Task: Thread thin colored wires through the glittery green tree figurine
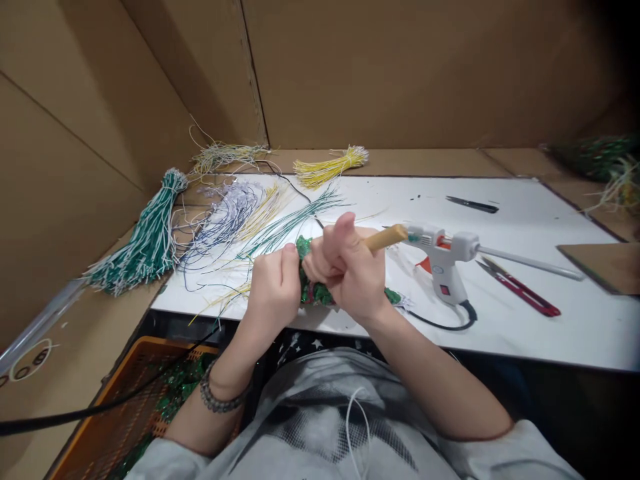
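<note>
My left hand is closed, thumb on top, at the left end of a green glittery piece that lies low over the white board's front edge. The fingers of my right hand wrap around a tan wooden stick, whose blunt end sticks out to the right. That hand sits over the green piece, close beside my left hand, and hides much of it. The stick's other end cannot be seen. To the right of my hands, a white glue gun rests with a glue stick in its back.
Loose blue, yellow and green wires spread across the white board. A green-and-white bundle lies left, a yellow bundle behind. Red-handled snips and black tweezers lie right. An orange basket stands below left.
</note>
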Motion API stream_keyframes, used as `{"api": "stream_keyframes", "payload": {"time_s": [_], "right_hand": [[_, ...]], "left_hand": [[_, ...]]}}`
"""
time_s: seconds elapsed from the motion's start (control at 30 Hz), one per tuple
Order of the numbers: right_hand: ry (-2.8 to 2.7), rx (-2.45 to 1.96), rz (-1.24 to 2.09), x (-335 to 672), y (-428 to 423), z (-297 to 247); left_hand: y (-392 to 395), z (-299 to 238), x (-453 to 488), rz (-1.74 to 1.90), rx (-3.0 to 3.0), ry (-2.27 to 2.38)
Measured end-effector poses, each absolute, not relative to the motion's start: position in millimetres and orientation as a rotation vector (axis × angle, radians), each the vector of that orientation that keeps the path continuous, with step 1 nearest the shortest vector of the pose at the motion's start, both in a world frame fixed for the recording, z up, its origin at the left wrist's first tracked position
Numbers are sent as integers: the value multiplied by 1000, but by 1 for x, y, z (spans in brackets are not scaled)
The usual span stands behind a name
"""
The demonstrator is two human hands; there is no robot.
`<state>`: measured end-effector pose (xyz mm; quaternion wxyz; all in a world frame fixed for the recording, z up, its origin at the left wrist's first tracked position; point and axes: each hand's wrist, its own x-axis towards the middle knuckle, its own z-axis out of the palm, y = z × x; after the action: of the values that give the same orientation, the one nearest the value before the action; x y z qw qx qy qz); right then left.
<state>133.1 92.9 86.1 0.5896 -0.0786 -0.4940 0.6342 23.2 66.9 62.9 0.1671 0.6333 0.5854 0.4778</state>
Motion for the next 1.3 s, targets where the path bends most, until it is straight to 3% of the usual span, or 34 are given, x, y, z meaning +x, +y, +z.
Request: {"api": "stream_keyframes", "payload": {"time_s": [0.5,0.93,1.3], "right_hand": [[-1077,-163,1544,147,97,96],[-1087,-101,1645,144,99,90],[-1292,-212,1353,139,91,77]], "left_hand": [[68,65,12,1154,1329,1448],[69,64,11,1194,1338,1382],[66,79,17,1188,1479,1485]]}}
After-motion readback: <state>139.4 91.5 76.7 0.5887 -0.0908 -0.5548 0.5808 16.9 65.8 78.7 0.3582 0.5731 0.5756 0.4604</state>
